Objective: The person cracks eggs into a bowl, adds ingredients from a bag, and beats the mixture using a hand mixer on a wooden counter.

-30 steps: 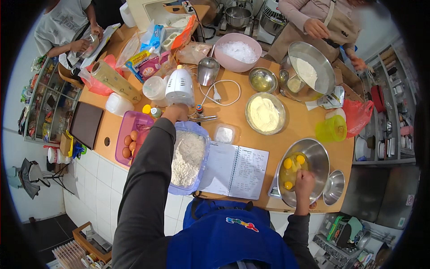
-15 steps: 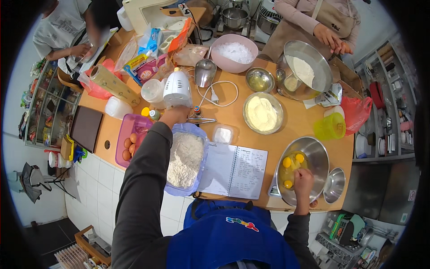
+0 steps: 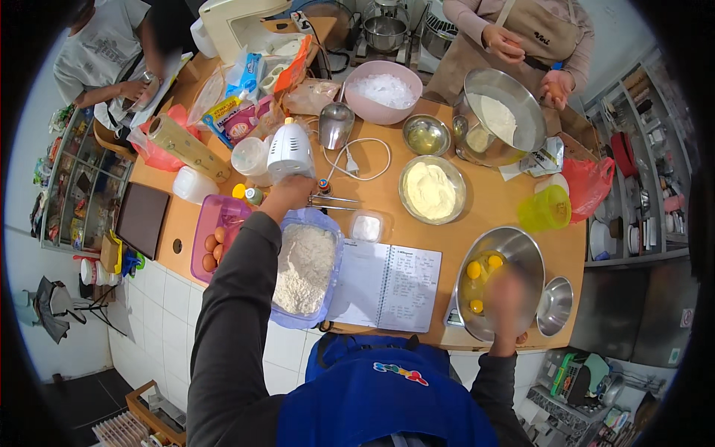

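My left hand [image 3: 293, 194] is closed against the near end of a white hand mixer [image 3: 290, 152]; its fingertips are mostly hidden. Two metal beater rods [image 3: 334, 203] lie just right of that hand. Under my left forearm stands a lilac tub [image 3: 283, 319] of flour [image 3: 305, 268]. My right hand [image 3: 509, 302] is over a large steel bowl [image 3: 527, 259]; blur hides its fingers and anything in them. Raw eggs with several whole yolks [image 3: 475, 270] lie in the bowl, left of the hand. An open spiral notebook [image 3: 408, 289] lies between my arms.
A pink tray [image 3: 199, 257] of eggs is at left. Bowls of pale cream [image 3: 430, 190] and white chunks [image 3: 383, 93], a metal scoop [image 3: 337, 125] and a yellow-green cup [image 3: 545, 208] occupy the table. Across it a co-worker [image 3: 521, 45] stands by a steel mixing bowl [image 3: 530, 100].
The whole view has shifted slightly. My right hand has become blurred over the egg bowl; my left stays at the mixer. The co-worker's hands have moved apart.
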The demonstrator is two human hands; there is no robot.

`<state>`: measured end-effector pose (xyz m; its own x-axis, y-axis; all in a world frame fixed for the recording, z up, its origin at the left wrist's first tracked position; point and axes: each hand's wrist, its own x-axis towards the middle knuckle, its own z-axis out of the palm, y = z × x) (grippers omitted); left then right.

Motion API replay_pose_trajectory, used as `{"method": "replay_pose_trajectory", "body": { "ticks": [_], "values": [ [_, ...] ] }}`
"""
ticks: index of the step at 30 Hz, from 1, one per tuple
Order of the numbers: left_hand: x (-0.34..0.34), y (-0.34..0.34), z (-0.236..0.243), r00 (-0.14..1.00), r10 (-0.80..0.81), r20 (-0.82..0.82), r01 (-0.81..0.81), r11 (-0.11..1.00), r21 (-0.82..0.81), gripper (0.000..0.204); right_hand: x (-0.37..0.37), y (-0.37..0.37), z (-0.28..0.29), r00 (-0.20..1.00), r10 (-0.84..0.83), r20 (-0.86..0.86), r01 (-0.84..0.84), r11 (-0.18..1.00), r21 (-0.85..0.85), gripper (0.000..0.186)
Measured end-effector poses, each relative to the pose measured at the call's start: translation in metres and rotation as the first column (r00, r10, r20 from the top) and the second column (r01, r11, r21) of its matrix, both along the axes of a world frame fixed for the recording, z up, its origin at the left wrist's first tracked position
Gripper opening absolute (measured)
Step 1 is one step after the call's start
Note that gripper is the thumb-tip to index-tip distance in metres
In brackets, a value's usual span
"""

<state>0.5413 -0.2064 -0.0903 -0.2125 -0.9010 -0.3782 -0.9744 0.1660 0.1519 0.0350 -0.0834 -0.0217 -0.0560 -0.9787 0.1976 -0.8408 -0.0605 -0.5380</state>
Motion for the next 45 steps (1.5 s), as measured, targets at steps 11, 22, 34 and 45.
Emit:
{"method": "replay_pose_trajectory", "body": {
  "ticks": [11,22,34,45],
  "values": [
    [-0.030,0.039,0.028,0.953,0.011,0.303,0.168,0.814,-0.557,0.015,0.017,-0.004,0.017,0.999,0.024,0.041,-0.018,0.991,-0.134,0.013],
    [-0.055,0.078,0.086,0.947,0.225,-0.231,-0.321,0.735,-0.597,0.014,0.017,-0.009,0.035,0.969,-0.122,-0.215,0.179,0.946,0.270,0.007],
    [-0.236,0.197,0.055,-0.087,0.744,-0.663,-0.153,0.647,0.747,0.023,0.112,0.045,0.002,0.438,-0.021,0.899,-0.590,0.747,0.305,0.058],
    [-0.119,0.143,0.096,0.494,0.434,-0.753,-0.183,0.899,0.398,0.028,0.112,0.051,-0.037,0.161,-0.711,0.684,-0.751,0.362,0.553,0.015]
  ]
}}
